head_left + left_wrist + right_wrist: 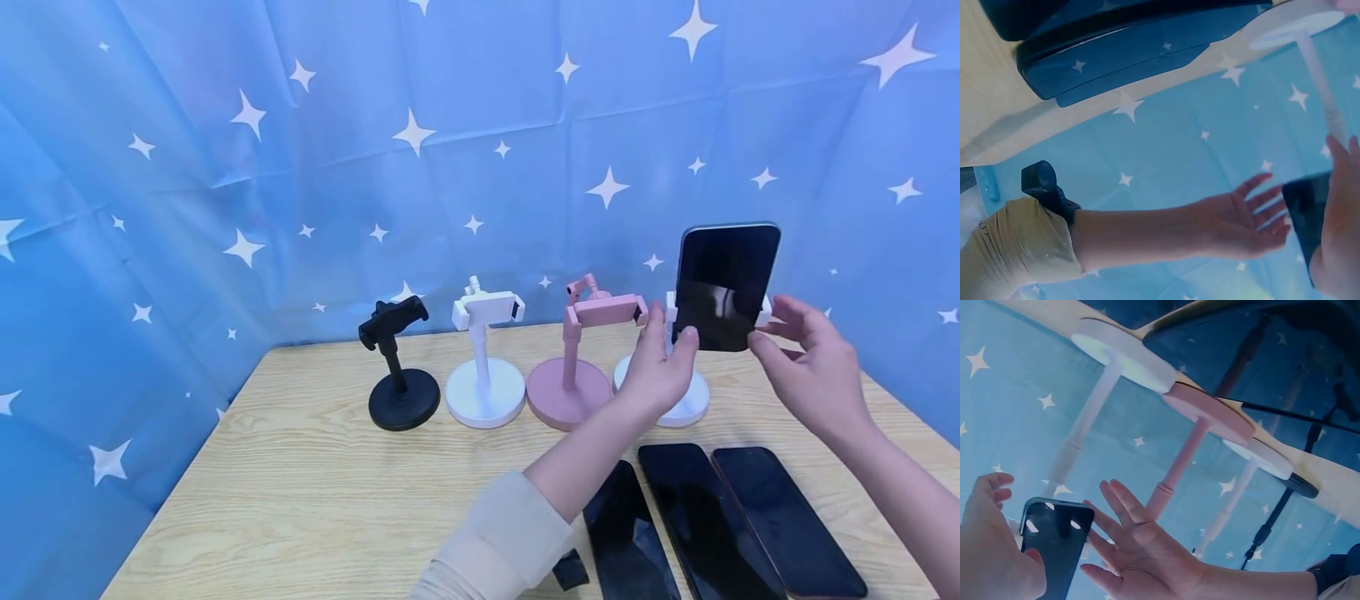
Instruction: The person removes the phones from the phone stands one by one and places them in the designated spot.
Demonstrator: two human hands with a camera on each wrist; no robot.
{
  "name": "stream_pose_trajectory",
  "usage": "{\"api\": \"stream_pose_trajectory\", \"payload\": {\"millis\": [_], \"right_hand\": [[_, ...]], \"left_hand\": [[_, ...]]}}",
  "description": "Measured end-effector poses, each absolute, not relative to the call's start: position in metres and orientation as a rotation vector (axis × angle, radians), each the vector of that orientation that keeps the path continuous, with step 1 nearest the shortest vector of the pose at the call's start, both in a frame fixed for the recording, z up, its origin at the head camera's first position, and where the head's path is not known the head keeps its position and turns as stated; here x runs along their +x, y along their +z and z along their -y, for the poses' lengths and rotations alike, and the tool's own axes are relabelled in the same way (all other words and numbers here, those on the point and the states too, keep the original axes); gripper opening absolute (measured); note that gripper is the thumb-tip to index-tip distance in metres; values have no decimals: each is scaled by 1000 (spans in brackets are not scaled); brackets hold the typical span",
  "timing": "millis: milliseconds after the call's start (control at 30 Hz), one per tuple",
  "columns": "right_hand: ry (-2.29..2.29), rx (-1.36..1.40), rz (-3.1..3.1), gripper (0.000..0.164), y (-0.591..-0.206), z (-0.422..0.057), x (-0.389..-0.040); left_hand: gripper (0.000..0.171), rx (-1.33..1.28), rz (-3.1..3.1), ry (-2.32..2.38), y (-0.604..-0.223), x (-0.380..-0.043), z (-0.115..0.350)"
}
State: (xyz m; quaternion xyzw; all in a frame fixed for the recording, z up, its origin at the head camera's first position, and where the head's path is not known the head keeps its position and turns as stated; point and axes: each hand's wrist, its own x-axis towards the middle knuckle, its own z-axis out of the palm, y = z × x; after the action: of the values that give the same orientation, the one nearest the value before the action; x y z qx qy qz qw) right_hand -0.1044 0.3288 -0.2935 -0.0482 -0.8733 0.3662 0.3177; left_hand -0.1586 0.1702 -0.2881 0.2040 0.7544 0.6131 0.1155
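Observation:
An upright dark phone (726, 287) sits between the white clamp ends of the rightmost white stand (693, 400). My left hand (660, 367) is at its lower left edge, fingers mostly straight and spread in the right wrist view, fingertips (1092, 515) at the phone's side. On the other side is my right hand (813, 367), thumb by the lower right corner and fingers loosely extended beside the clamp end. Neither hand plainly wraps round the phone. The clamp's middle is hidden behind the phone.
A black stand (403, 400), another white stand (485, 396) and a pink stand (568, 396) line the back of the wooden table (300, 500). Three dark phones lie in front: left (630, 533), middle (708, 521) and right (791, 521). A small black piece (572, 571) lies by my left sleeve.

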Motion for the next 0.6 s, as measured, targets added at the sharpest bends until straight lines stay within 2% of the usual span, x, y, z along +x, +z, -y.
{"api": "stream_pose_trajectory", "payload": {"millis": [133, 300, 600], "right_hand": [[995, -5, 2288, 55, -289, -332, -112], [944, 88, 2302, 45, -284, -332, -118], [845, 86, 2358, 35, -277, -343, -116]], "left_hand": [[48, 534, -2206, 1884, -288, -163, -181], [40, 415, -2181, 2045, -289, -165, -193], [37, 387, -2094, 2133, -294, -165, -198]]}}
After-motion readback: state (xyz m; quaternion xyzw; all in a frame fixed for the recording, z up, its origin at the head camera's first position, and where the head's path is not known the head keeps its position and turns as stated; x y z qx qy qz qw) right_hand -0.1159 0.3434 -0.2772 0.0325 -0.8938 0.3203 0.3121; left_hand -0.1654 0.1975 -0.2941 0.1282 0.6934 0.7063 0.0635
